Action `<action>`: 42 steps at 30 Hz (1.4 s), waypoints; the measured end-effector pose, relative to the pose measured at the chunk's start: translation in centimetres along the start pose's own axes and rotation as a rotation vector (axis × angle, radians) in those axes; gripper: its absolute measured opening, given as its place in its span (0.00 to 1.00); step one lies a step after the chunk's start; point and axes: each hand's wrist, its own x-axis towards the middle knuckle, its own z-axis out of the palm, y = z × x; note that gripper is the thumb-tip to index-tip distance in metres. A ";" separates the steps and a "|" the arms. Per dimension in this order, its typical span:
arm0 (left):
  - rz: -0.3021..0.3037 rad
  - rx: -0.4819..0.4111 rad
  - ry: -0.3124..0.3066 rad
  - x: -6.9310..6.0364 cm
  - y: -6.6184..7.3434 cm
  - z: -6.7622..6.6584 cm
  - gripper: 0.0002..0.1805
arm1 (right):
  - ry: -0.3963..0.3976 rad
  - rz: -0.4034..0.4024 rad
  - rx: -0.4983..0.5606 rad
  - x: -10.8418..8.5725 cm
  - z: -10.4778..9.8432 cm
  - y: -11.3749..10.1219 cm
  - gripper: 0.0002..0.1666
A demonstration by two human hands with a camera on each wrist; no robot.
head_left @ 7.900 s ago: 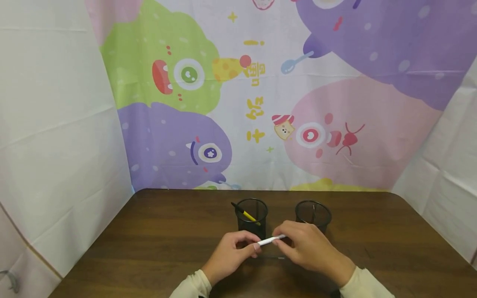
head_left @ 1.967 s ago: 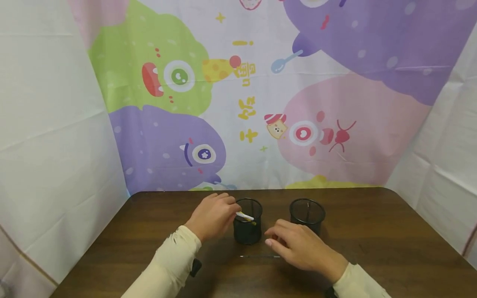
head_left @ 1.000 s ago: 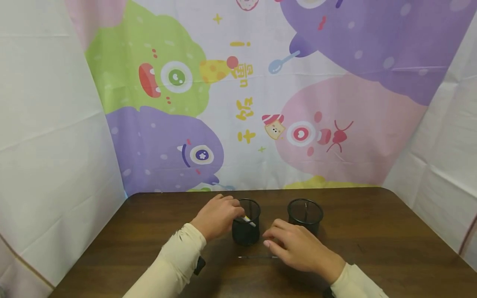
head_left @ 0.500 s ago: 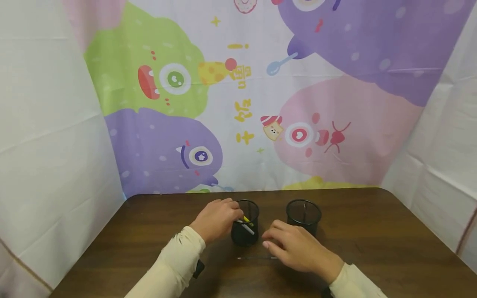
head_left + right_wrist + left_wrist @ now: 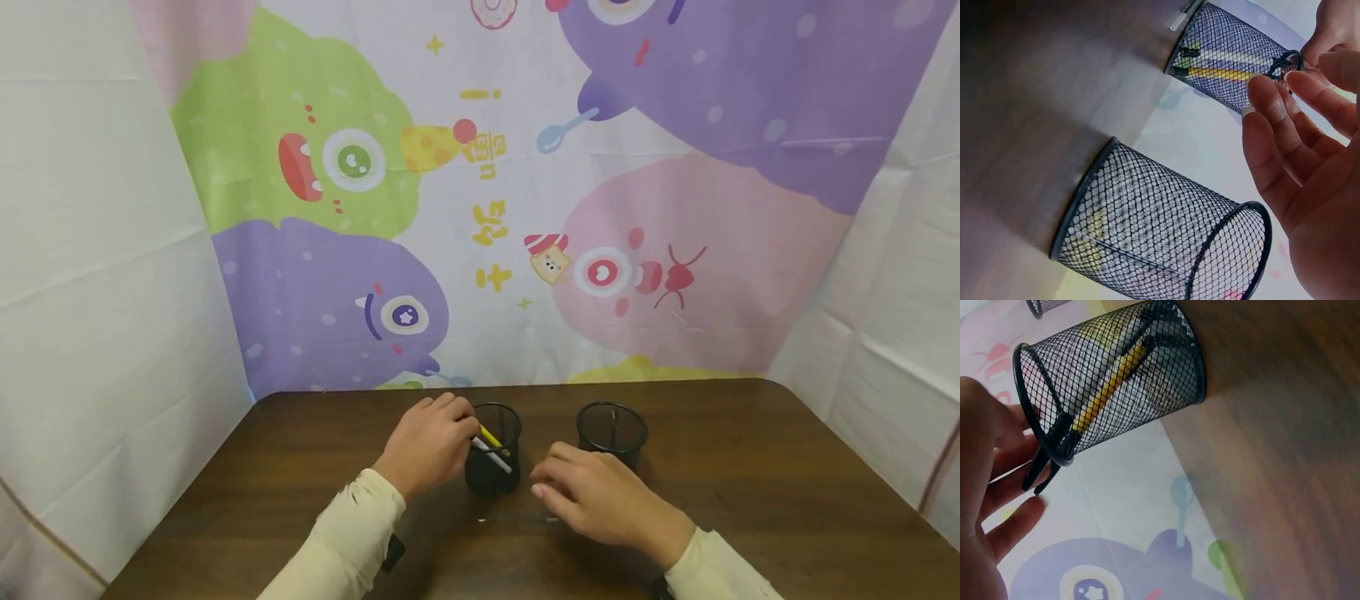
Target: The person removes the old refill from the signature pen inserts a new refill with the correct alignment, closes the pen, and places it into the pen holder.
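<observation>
My left hand [image 5: 431, 442] is at the rim of the left black mesh pen cup [image 5: 491, 479]. A yellow pen [image 5: 492, 439] and a white pen [image 5: 491, 457] lean inside that cup. In the left wrist view, black pen ends [image 5: 1047, 453] stick out over the rim, with the spread fingers beside them and no grip around them. My right hand [image 5: 611, 500] hovers over the table, fingers loosely bent and holding nothing, in front of the right mesh cup [image 5: 630, 457]. Just left of it, a thin clear pen refill [image 5: 513, 520] lies on the table.
Inside the right cup stands a thin stick-like piece [image 5: 614, 429]. The dark wooden table [image 5: 300, 467] ends at a cartoon-printed cloth [image 5: 510, 333] behind, with white cloth sides left and right.
Both hands held the white pen at first. My left hand then carried it to the left cup, lowered it in beside the yellow pen, and has just drawn slightly back left. The right hand barely moved lately.
</observation>
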 end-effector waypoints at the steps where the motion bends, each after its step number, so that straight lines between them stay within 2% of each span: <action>1: -0.005 -0.013 0.019 -0.1 0.0 -0.1 0.04 | -0.002 -0.004 -0.004 0.0 -0.1 0.0 0.07; 6: -0.023 -0.079 0.114 -0.3 0.1 -0.1 0.05 | 0.010 -0.025 -0.037 0.1 -0.5 -0.1 0.06; 11: -0.042 -0.129 0.142 -0.4 0.1 -0.1 0.05 | 0.013 -0.030 -0.062 0.3 -0.9 -0.1 0.05; 15: -0.064 -0.130 0.156 -0.9 0.0 -0.3 0.07 | 0.032 -0.046 -0.075 0.5 -1.3 0.1 0.05; 22: -0.085 -0.118 0.230 -1.6 -0.4 -0.2 0.08 | 0.072 -0.059 -0.079 0.9 -2.4 0.4 0.03; 25: -0.099 -0.105 0.247 -1.9 -0.5 -0.1 0.09 | 0.099 -0.055 -0.111 0.9 -2.8 0.4 0.03; 31: -0.142 -0.104 0.272 -2.5 -0.9 0.2 0.10 | 0.191 -0.004 -0.201 0.8 -3.3 0.6 0.02; 35: -0.179 -0.114 0.287 -3.1 -1.2 0.2 0.10 | 0.218 0.028 -0.220 1.0 -3.4 0.8 0.03; 42: -0.230 -0.119 0.250 -3.9 -1.3 0.2 0.11 | 0.245 0.058 -0.254 1.3 -3.6 1.0 0.02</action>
